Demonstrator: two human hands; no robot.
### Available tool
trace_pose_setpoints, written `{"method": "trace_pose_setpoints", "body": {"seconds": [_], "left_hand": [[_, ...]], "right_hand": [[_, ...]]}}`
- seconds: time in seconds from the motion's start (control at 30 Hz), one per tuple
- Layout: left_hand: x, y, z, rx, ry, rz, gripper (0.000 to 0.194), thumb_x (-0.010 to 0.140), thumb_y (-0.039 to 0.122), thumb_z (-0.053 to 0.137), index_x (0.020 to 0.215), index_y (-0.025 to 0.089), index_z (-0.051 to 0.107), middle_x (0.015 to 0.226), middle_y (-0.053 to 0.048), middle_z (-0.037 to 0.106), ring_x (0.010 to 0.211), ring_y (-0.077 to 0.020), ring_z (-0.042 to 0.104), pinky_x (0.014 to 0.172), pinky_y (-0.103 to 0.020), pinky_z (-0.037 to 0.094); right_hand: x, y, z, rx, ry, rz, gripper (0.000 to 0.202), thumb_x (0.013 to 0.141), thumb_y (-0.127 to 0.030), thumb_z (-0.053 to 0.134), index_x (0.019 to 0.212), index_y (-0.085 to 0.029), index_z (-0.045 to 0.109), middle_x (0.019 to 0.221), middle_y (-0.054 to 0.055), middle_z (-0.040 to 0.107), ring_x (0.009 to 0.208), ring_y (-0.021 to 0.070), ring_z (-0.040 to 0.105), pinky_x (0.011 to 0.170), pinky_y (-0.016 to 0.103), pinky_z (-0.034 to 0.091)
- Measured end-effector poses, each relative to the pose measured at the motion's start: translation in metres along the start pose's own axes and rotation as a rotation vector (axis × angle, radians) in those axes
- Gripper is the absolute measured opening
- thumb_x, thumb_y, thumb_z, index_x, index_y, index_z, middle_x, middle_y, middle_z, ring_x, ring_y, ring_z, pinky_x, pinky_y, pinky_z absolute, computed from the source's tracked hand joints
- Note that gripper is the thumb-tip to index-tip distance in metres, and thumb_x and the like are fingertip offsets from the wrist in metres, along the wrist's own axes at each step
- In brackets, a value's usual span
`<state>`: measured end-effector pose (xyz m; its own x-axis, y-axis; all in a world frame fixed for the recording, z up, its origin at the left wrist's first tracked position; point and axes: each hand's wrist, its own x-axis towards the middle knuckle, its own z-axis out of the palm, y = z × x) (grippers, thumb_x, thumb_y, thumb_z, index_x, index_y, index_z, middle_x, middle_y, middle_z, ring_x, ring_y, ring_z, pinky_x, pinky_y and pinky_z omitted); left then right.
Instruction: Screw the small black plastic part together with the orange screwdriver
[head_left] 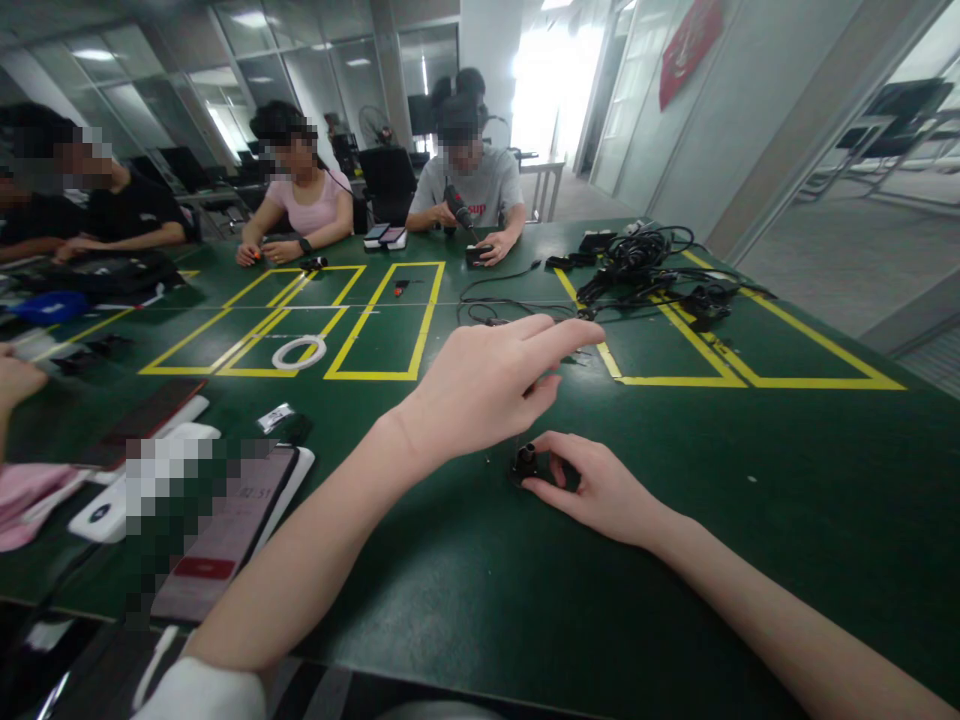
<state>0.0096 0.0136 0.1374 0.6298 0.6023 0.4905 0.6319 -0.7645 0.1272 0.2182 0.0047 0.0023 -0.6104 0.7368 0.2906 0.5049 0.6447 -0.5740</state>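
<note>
My left hand [502,380] reaches across in front of me above the green table, fingers stretched to the right and thumb apart below them. Nothing shows in its grip, though its palm side is partly hidden. Its fingertips overlap the near side of a tangle of black cables [637,265] in the view. Lower down, my right hand [592,485] rests near the table, with thumb and fingers closed around the right side of a small black part [525,463]. That part has a round, flat base and a short upright tube.
On the green table [720,560] are yellow tape rectangles and a white tape roll [298,352]. To my left lie a phone [240,520], a white device [105,515] and a small packet [275,416]. Across the table a person [469,190] holds a power drill [458,207]; other people sit leftward.
</note>
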Motion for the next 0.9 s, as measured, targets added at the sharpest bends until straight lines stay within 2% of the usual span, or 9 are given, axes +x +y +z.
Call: {"method": "trace_pose_setpoints", "body": {"seconds": [0.1, 0.23, 0.43, 0.5, 0.6, 0.73, 0.83, 0.9], "left_hand": [[0.000, -0.001, -0.001, -0.048, 0.017, -0.007, 0.045, 0.092, 0.016, 0.051, 0.136, 0.021, 0.062, 0.102, -0.002, 0.076, 0.087, -0.0157, 0.070, 0.071, -0.026, 0.048], [-0.001, -0.003, -0.002, -0.071, 0.000, 0.025, 0.047, 0.086, 0.013, 0.051, 0.130, 0.019, 0.066, 0.106, -0.006, 0.075, 0.092, -0.0186, 0.070, 0.073, -0.027, 0.050], [0.000, -0.007, 0.003, -0.087, -0.008, 0.001, 0.043, 0.094, 0.010, 0.047, 0.132, 0.021, 0.064, 0.135, -0.008, 0.070, 0.108, -0.0185, 0.071, 0.085, -0.029, 0.055], [0.000, -0.007, 0.003, -0.069, -0.016, -0.010, 0.040, 0.096, 0.014, 0.050, 0.132, 0.021, 0.065, 0.133, -0.007, 0.071, 0.108, -0.0193, 0.071, 0.083, -0.029, 0.055], [0.000, -0.007, 0.002, -0.048, -0.031, -0.023, 0.039, 0.095, 0.018, 0.052, 0.132, 0.020, 0.065, 0.120, -0.007, 0.074, 0.095, -0.0180, 0.071, 0.073, -0.028, 0.051], [0.000, -0.009, 0.000, -0.035, -0.021, -0.011, 0.030, 0.088, 0.016, 0.053, 0.112, 0.018, 0.071, 0.106, -0.006, 0.075, 0.088, -0.0183, 0.069, 0.072, -0.028, 0.050], [0.001, -0.012, 0.002, -0.083, 0.014, 0.032, 0.024, 0.086, 0.013, 0.053, 0.102, 0.016, 0.070, 0.113, -0.009, 0.073, 0.102, -0.0211, 0.069, 0.083, -0.031, 0.053], [0.001, -0.013, 0.005, -0.118, 0.024, 0.037, 0.031, 0.088, 0.010, 0.050, 0.111, 0.016, 0.070, 0.126, -0.011, 0.070, 0.105, -0.0199, 0.069, 0.084, -0.030, 0.054]], "right_hand": [[-0.001, 0.002, 0.001, 0.004, 0.004, 0.007, 0.013, 0.094, -0.026, 0.074, 0.101, -0.020, 0.065, 0.071, -0.002, 0.064, 0.063, 0.0177, 0.062, 0.065, 0.029, 0.045], [-0.001, 0.005, 0.003, 0.000, 0.003, 0.014, 0.016, 0.093, -0.028, 0.075, 0.102, -0.020, 0.065, 0.072, -0.002, 0.064, 0.064, 0.0177, 0.062, 0.065, 0.029, 0.045], [0.000, 0.004, 0.002, 0.006, -0.005, 0.007, 0.017, 0.091, -0.022, 0.077, 0.104, -0.020, 0.065, 0.069, -0.003, 0.062, 0.063, 0.0171, 0.061, 0.065, 0.029, 0.044], [0.000, 0.003, 0.002, 0.011, 0.001, 0.005, 0.017, 0.090, -0.022, 0.077, 0.104, -0.020, 0.065, 0.069, -0.003, 0.062, 0.063, 0.0169, 0.060, 0.065, 0.028, 0.043], [-0.001, 0.003, 0.001, 0.026, -0.007, -0.003, 0.016, 0.090, -0.022, 0.073, 0.105, -0.019, 0.066, 0.071, -0.003, 0.062, 0.065, 0.0170, 0.061, 0.065, 0.028, 0.044], [-0.002, 0.003, -0.004, 0.061, -0.035, -0.016, 0.019, 0.091, -0.020, 0.064, 0.110, -0.019, 0.066, 0.074, -0.001, 0.064, 0.067, 0.0169, 0.062, 0.065, 0.028, 0.045], [-0.001, 0.003, -0.008, 0.102, -0.063, -0.023, 0.017, 0.096, -0.022, 0.058, 0.111, -0.018, 0.066, 0.080, 0.001, 0.067, 0.068, 0.0167, 0.062, 0.064, 0.028, 0.046], [0.000, 0.003, -0.010, 0.142, -0.080, -0.026, 0.016, 0.100, -0.025, 0.056, 0.110, -0.018, 0.066, 0.086, 0.004, 0.069, 0.068, 0.0165, 0.062, 0.063, 0.028, 0.047]]}}
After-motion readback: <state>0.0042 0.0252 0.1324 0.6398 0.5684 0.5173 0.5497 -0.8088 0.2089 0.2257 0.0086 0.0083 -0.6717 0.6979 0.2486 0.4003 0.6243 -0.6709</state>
